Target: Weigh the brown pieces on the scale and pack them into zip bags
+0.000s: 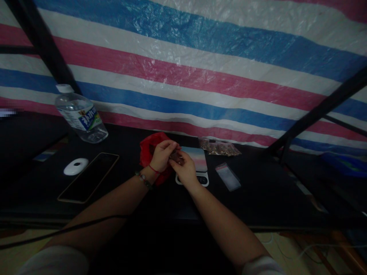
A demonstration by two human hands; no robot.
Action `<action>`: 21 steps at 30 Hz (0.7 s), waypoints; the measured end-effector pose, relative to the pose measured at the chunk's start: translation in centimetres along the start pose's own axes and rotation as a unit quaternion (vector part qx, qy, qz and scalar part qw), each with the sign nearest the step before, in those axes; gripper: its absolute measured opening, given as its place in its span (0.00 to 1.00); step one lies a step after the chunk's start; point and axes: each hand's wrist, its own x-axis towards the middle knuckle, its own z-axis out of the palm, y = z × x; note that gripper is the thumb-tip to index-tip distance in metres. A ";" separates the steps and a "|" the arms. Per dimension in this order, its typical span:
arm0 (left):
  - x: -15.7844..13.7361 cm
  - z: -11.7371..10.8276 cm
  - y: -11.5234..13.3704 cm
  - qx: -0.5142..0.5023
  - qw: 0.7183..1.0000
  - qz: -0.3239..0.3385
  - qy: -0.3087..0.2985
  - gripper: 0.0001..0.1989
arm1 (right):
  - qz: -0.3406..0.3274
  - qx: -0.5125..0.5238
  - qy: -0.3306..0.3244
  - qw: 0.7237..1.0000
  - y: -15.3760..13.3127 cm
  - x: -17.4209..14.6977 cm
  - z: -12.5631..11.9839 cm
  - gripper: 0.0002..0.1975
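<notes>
My left hand and my right hand meet above the desk, fingers closed around a small clear bag with something brown in it. The fingers cover much of this bag, and its contents are too dark to identify. Under and behind my left hand lies a crumpled red plastic bag. Partly beneath my right hand is a small white scale with a pastel-coloured plate. To its right rests a flat clear zip bag with a red line along its top.
Several filled zip bags lie at the back of the black desk, by the striped sheet. On the left stand a water bottle, a phone and a white oval case. Dark slanted bars flank both sides.
</notes>
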 end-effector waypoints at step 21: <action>-1.2 -0.9 2.0 0.049 0.982 0.074 -0.168 0.27 | -0.051 -0.085 -0.029 0.995 -0.3 -0.2 -0.5 0.17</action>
